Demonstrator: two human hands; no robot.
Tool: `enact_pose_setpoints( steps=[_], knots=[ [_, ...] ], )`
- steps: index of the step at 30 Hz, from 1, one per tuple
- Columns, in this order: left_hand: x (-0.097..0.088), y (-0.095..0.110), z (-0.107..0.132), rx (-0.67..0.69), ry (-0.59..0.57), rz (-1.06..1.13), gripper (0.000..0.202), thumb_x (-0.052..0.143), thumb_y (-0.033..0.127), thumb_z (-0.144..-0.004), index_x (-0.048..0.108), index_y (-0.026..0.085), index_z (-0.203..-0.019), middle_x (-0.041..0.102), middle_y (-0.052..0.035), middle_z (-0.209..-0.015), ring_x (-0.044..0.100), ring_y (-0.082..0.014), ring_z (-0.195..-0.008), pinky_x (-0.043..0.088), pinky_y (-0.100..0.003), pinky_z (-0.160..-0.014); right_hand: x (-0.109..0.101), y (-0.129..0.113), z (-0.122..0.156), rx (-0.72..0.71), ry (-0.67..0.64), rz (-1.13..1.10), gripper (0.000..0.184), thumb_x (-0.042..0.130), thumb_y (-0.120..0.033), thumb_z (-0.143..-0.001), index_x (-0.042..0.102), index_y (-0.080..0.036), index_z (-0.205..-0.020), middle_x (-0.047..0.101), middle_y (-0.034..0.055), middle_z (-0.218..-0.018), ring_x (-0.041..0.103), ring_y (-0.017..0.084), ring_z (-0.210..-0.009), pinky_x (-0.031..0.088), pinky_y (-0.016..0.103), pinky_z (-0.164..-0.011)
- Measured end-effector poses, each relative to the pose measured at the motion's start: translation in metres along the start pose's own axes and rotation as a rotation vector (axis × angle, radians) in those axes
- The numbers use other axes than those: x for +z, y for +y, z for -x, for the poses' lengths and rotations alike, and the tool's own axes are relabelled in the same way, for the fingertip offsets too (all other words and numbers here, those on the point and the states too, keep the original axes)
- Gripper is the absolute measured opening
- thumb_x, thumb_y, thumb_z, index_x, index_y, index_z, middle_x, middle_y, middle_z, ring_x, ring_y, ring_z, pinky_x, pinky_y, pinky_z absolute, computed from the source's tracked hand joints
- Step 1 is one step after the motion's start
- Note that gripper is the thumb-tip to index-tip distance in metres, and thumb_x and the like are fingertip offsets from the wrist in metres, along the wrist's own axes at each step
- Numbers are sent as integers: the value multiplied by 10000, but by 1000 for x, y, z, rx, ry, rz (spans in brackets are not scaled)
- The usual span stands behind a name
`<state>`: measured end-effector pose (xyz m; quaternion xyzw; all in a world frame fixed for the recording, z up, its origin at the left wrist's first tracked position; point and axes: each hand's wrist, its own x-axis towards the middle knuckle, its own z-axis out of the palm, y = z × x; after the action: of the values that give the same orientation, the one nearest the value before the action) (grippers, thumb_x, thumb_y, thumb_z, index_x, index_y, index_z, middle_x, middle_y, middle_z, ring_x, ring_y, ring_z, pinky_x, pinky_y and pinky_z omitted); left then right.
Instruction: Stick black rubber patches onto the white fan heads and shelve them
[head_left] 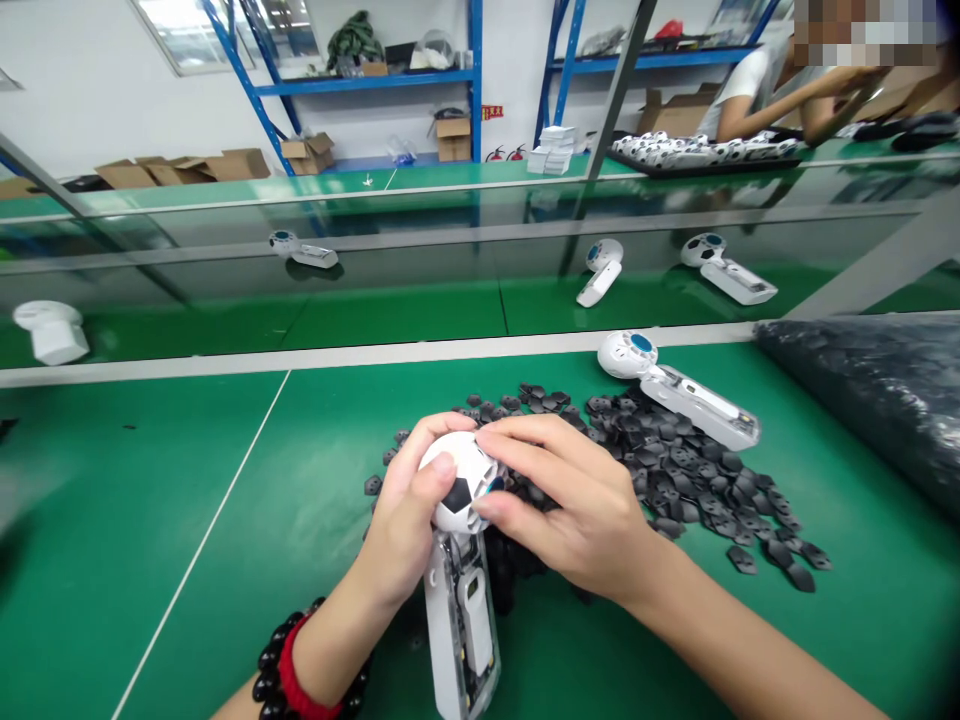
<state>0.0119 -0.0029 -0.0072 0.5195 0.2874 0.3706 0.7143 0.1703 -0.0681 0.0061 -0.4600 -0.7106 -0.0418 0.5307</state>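
Observation:
Between my hands is a white device (461,610) with a round football-patterned head and a long body whose inner parts show through a clear side. My left hand (412,500) wraps round the head from the left, its thumb pressing near a black patch. The fingers of my right hand (570,490) are bent against the head's right side, by a blue spot; whether they pinch a small piece is hidden. A pile of small black pentagon-shaped pieces (675,460) spreads behind and right of my hands. Another such device (697,400) lies at the pile's far edge.
Beyond the white rail (375,355), several similar devices (731,270) rest on a green conveyor belt (420,310). A dark plastic-wrapped bundle (870,390) lies at the right. Across the belt, a person (757,95) works beside a tray of black-and-white parts (697,150).

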Motion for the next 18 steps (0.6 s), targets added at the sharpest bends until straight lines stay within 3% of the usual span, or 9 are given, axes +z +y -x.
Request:
enact_pose_setpoints(
  steps=[3, 11, 14, 18],
  knots=[
    [-2, 0, -3, 24, 22, -52, 348, 675, 513, -866, 674, 236, -1077, 670, -7, -969, 574, -147, -797, 470, -214, -705, 3, 0, 5, 9, -36, 14, 349, 629, -391, -995, 643, -103, -1191, 712, 163, -1091, 696, 232, -999, 612, 373, -862],
    [1, 10, 0, 18, 116, -193, 346, 654, 506, -878, 669, 206, -1049, 686, -50, -1024, 601, -204, -846, 461, -271, -729, 8, -5, 11, 38, -161, 44, 569, 709, -404, -928, 538, -71, -1356, 630, 210, -1272, 606, 296, -1203, 539, 441, -1007],
    [0, 11, -1, 75, 110, -246, 329, 642, 492, -896, 668, 211, -1066, 692, -44, -1025, 616, -205, -864, 476, -271, -748, 10, -4, 13, 40, -155, 53, 540, 710, -359, -935, 532, -72, -1356, 631, 208, -1292, 599, 290, -1217, 526, 437, -1013],
    [-1, 11, -1, 195, 90, -308, 248, 634, 437, -929, 678, 242, -1077, 718, -17, -1077, 654, -188, -976, 507, -248, -850, 13, -5, 16, 45, -98, 62, 464, 713, -349, -944, 565, -105, -1310, 673, 178, -1245, 651, 263, -1107, 558, 408, -905]
  ],
)
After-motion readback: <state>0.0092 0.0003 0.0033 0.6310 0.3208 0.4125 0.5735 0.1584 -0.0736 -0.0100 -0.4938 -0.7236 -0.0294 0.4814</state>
